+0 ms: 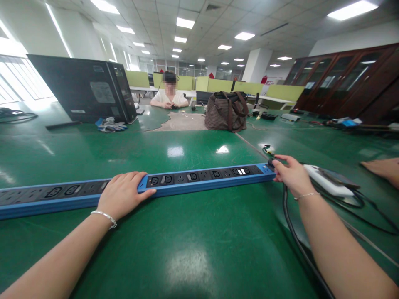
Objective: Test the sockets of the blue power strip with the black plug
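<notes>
A long blue power strip (199, 185) with black sockets lies across the green table, from the left edge to right of the middle. My left hand (123, 192) is closed over its middle, fingers across the top and thumb along the near side. At the strip's right end my right hand (291, 174) pinches a thick black cable (288, 218) near where it meets the strip. My fingers partly hide that joint. From there the cable runs down toward the bottom edge, passing left of my right forearm.
Right of my right hand lie a white device (330, 180) and thin black cables (370, 205). Another person's hand (382, 168) rests at the right edge. Farther back are a black computer case (93, 89), gloves (111, 124), a brown bag (222, 112) and a seated person (169, 97).
</notes>
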`<move>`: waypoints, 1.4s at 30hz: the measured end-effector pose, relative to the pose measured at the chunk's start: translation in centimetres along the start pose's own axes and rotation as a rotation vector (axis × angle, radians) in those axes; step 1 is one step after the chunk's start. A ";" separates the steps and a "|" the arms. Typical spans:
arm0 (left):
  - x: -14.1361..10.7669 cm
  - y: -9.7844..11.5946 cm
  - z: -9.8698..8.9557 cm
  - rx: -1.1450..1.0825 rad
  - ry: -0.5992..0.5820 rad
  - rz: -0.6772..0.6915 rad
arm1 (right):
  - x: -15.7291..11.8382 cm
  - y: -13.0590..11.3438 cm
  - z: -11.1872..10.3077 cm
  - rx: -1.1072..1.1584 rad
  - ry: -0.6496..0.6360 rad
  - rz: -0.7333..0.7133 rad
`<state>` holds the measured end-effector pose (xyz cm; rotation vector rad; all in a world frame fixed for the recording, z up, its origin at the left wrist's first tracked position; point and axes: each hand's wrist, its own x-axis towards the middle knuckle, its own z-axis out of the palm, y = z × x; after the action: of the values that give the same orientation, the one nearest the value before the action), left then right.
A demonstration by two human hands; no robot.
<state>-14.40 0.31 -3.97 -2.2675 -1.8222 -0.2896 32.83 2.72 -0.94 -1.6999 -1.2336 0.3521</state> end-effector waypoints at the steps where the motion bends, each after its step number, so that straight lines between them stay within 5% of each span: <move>1: 0.0 0.0 0.0 0.001 -0.001 0.000 | -0.1 -0.1 0.2 0.019 -0.034 0.026; 16: 0.0 0.0 -0.1 0.018 0.000 0.001 | -0.3 -0.9 1.5 -0.395 -0.169 0.045; 25: 0.0 0.0 0.0 0.019 0.004 0.004 | 0.1 -1.6 1.9 -0.776 -0.201 -0.176; 42: 0.0 0.0 0.0 0.008 -0.008 -0.005 | 0.0 -0.7 2.2 -0.805 -0.191 -0.185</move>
<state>-14.43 0.33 -3.96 -2.2623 -1.8297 -0.2748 30.91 3.93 -1.43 -2.2218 -1.8131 -0.1296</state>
